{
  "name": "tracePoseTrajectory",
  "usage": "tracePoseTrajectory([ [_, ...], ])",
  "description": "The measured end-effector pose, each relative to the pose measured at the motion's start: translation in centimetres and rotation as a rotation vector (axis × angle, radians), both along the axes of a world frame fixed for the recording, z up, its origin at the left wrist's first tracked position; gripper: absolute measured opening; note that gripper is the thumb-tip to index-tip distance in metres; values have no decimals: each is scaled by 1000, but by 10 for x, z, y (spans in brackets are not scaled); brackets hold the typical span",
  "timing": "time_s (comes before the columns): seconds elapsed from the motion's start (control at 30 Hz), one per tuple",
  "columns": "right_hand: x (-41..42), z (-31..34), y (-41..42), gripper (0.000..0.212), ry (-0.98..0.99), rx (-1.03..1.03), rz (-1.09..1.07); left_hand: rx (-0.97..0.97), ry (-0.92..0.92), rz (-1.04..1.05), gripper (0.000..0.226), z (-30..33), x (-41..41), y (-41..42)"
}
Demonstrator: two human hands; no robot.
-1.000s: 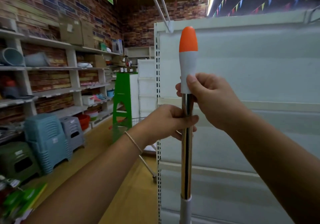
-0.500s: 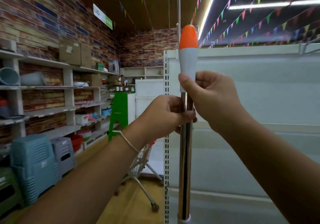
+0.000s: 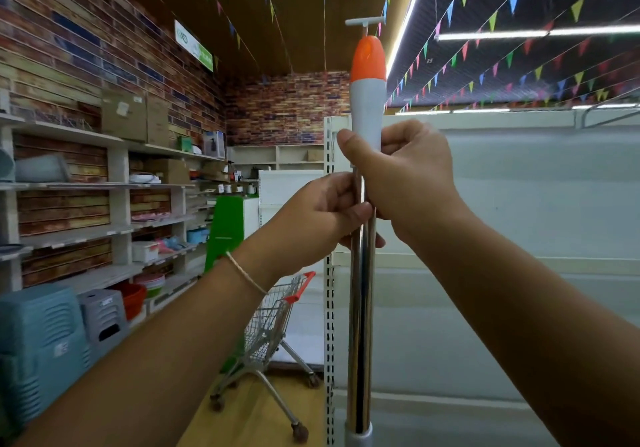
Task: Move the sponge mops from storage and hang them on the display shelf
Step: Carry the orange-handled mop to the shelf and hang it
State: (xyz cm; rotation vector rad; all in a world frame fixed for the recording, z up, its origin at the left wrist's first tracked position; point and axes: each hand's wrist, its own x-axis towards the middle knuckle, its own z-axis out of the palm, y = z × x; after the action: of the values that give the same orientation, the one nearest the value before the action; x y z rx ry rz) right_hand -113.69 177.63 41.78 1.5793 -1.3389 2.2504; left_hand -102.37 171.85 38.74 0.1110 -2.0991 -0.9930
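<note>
I hold a sponge mop upright by its handle (image 3: 360, 325), a shiny metal pole with a grey grip and an orange cap (image 3: 368, 55) at the top. My right hand (image 3: 405, 183) grips the bottom of the grey grip. Just below it, my left hand (image 3: 318, 218) is closed round the metal pole. The mop's head is out of view below. Behind the pole stands the white display shelf (image 3: 519, 204), and its white hook (image 3: 363, 22) sticks up right above the orange cap.
A small wire shopping cart (image 3: 270, 325) with a red handle stands on the wooden floor left of the shelf. Stacked blue and grey plastic stools (image 3: 52, 342) sit at the lower left. Wall shelves with goods line the brick wall.
The view has tilted upward, showing more ceiling and the hook above the cap. The mop handle has risen with both hands on it; my left hand has slid up close under my right.
</note>
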Motion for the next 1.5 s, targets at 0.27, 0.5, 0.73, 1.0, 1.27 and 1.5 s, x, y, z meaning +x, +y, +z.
tracePoseTrajectory([
  [0.27, -1, -1, -4, 34, -7, 14, 10, 39, 78, -4, 38, -8, -6, -7],
  [0.5, -7, -8, -7, 23, 6, 49, 49, 22, 83, 66, 36, -15, -14, -13],
  [0.73, -15, -4, -18, 28, 52, 101, 24, 65, 88, 103, 23, -16, -23, -27],
  [1.0, -33, -15, -49, 32, 19, 153, -3, 104, 16, 128, 17, -23, -38, -52],
  [1.27, -51, -10, -84, 26, 26, 225, 9, 159, 41, 234, 37, -23, -60, -81],
  [1.5, -72, -4, -118, 29, 9, 331, 41, 155, 65, 327, 36, -27, -83, -114],
])
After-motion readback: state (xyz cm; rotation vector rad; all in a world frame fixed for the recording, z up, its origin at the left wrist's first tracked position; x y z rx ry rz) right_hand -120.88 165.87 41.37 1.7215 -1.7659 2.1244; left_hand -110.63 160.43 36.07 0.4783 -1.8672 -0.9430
